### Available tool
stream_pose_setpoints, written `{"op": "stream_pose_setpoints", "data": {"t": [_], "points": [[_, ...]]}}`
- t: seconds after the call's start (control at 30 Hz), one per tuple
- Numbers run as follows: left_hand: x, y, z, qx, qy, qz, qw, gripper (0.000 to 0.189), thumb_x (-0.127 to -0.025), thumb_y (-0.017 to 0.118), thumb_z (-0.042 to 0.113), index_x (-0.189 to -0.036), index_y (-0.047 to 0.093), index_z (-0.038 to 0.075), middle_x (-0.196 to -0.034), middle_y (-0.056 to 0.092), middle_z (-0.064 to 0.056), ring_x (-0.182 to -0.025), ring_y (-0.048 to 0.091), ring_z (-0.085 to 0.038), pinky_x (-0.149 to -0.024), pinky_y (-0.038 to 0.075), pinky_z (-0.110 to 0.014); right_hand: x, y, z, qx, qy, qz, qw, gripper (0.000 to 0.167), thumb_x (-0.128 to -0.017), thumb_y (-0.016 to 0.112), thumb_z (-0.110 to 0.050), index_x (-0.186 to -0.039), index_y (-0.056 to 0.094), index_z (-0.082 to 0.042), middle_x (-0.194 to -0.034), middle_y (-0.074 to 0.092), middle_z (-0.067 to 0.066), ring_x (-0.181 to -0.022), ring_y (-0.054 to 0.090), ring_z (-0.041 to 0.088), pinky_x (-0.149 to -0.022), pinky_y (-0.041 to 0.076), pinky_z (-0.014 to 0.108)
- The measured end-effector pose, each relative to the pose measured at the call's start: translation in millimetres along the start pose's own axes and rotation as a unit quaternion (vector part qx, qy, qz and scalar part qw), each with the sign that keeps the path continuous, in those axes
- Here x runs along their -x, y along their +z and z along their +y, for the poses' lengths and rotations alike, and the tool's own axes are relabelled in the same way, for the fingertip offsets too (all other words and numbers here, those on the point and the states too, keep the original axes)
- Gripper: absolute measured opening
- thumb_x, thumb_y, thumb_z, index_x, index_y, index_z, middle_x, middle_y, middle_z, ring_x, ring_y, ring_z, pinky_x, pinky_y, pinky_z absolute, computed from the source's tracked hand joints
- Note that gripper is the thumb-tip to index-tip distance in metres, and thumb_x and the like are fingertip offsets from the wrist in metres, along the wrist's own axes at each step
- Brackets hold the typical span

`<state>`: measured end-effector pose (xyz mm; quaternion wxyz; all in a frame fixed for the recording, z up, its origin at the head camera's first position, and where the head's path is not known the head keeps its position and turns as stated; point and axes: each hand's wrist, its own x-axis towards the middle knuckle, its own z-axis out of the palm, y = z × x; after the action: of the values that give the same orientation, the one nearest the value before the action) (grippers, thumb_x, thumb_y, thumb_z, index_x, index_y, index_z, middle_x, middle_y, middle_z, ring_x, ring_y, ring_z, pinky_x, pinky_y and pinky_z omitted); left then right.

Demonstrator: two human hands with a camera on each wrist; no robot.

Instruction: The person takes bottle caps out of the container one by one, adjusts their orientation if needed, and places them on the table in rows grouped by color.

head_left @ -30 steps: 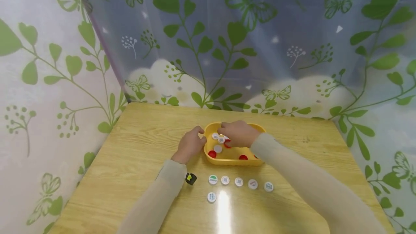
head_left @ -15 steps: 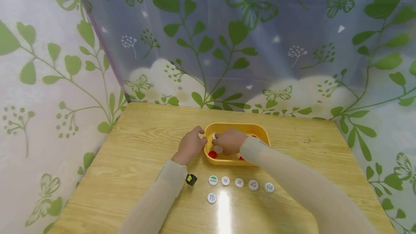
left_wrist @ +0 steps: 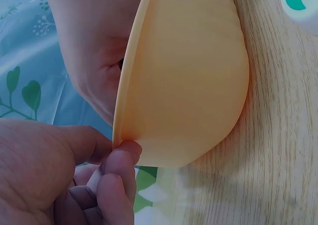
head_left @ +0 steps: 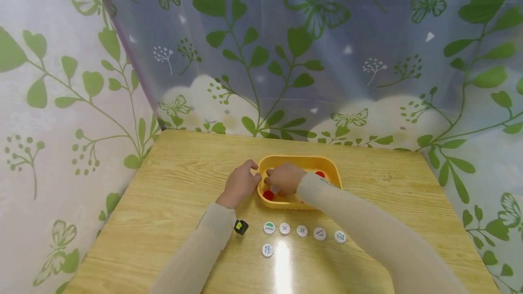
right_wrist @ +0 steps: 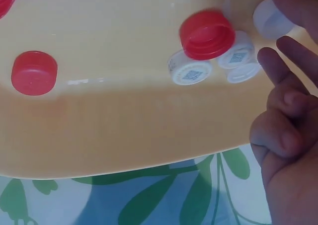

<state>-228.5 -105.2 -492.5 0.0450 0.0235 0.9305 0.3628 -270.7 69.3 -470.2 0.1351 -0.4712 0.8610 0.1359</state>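
My left hand (head_left: 240,184) pinches the left rim of a yellow plastic tub (left_wrist: 189,76) between thumb and fingertips, clearest in the left wrist view. Inside the tub, my right hand (head_left: 287,178) reaches toward its left end. In the right wrist view its thumb and two extended fingers (right_wrist: 276,68) are spread beside a white bottle cap (right_wrist: 272,19); the thumb overlaps the cap, and no firm grip shows. Several white caps (right_wrist: 191,73) lie close by, with a red cap (right_wrist: 207,35) against them. Another red cap (right_wrist: 34,73) sits apart on the tub floor.
In front of the tub, several white caps (head_left: 302,230) form a row on the wooden table (head_left: 184,158). One more white cap (head_left: 267,250) lies nearer. A small black object with a yellow-green mark (head_left: 241,227) is by the left wrist. Patterned curtains (head_left: 269,80) hang behind.
My right hand has moved left and lower inside the tub, covering caps seen before and exposing a red one at the right. The left hand keeps its place, and the row of caps is unchanged.
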Motion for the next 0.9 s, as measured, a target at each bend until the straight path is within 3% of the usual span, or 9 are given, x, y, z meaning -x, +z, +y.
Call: {"op": "stream_pose_setpoints", "data": {"t": [0.27, 0.43, 0.9], "points": [[0.1, 2.1, -1.3, -0.004, 0.003, 0.002, 1.0, 0.03, -0.1, 0.063, 0.019, -0.127, 0.062, 0.007, -0.084, 0.065, -0.006, -0.064, 0.054, -0.02, -0.061, 0.042, -0.031, -2.1, 6.8, -1.9, -0.01, 0.013, 0.005, 0.9999, 0.002, -0.095, 0.075, -0.018, -0.094, 0.073, -0.017, -0.085, 0.063, -0.002, -0.07, 0.052, 0.016, -0.075, 0.054, 0.031], [0.8, 0.5, -0.8, -0.006, 0.001, 0.004, 1.0, 0.03, -0.1, 0.062, 0.02, -0.127, 0.061, 0.007, -0.082, 0.063, -0.006, -0.063, 0.053, -0.02, -0.06, 0.042, -0.031, -2.2, 4.4, -5.6, -0.065, 0.051, 0.016, 0.9964, 0.014, -0.094, 0.074, -0.014, -0.08, 0.071, -0.015, -0.074, 0.06, -0.002, -0.067, 0.051, 0.017, -0.072, 0.051, 0.031], [-0.2, 3.4, -2.6, -0.019, 0.01, -0.002, 0.9998, 0.028, -0.102, 0.058, 0.02, -0.127, 0.058, 0.008, -0.067, 0.054, -0.003, -0.056, 0.049, -0.017, -0.055, 0.038, -0.03, -7.2, 2.8, -11.2, -0.04, 0.077, 0.008, 0.9962, 0.012, -0.092, 0.075, -0.012, -0.081, 0.07, -0.014, -0.077, 0.063, 0.0, -0.066, 0.053, 0.019, -0.072, 0.054, 0.033]]}}
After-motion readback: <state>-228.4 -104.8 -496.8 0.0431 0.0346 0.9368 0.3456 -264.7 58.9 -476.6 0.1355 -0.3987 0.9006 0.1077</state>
